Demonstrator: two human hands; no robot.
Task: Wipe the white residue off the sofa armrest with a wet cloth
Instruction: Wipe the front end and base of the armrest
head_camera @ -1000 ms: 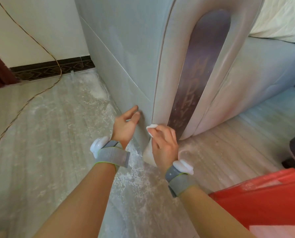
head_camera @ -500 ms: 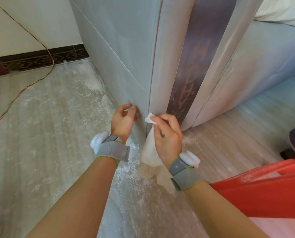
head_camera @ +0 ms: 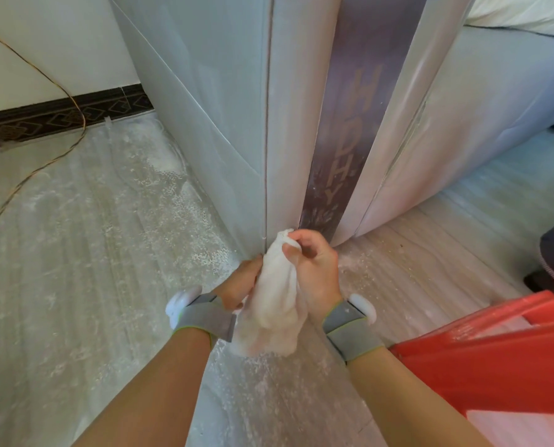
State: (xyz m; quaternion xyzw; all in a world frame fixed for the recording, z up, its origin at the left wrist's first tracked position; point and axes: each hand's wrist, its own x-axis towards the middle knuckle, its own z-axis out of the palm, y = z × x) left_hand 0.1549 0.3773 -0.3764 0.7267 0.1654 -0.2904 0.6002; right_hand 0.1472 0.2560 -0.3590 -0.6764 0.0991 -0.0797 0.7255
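While the right hand (head_camera: pixel 314 272) pinches the top corner of the white cloth (head_camera: pixel 274 304) between thumb and curled fingers, the left hand (head_camera: pixel 241 285) sits against the cloth's other side at about nine o'clock from it, fingers partly hidden behind the fabric; it seems to be gripping or steadying the bundle, though how tightly cannot be told. The cloth hangs bunched between the two hands, its lower end drooping toward the floor (head_camera: pixel 75 285), and its upper tip lies just at the foot of the sofa armrest (head_camera: pixel 288 124), by the seam where the pale front panel meets the dark lettered strip (head_camera: pixel 340 150).

By my reading, the step in hand is regathering or refolding the cloth rather than wiping: the fabric is held away from the upholstery except perhaps at its tip. White residue (head_camera: pixel 320 217) still flecks the bottom of the dark strip at twelve o'clock from the hands, and the pale panels on either side look hazy, so the task seems far from finished. Loose white powder also lies on the floor around the armrest's base.

The next move probably calls for a cleaner face of the cloth pressed flat to the lower strip, then drawn along it with steady pressure, one hand bracing if needed. A red object (head_camera: pixel 494 350) sits at four o'clock, well apart from the work.
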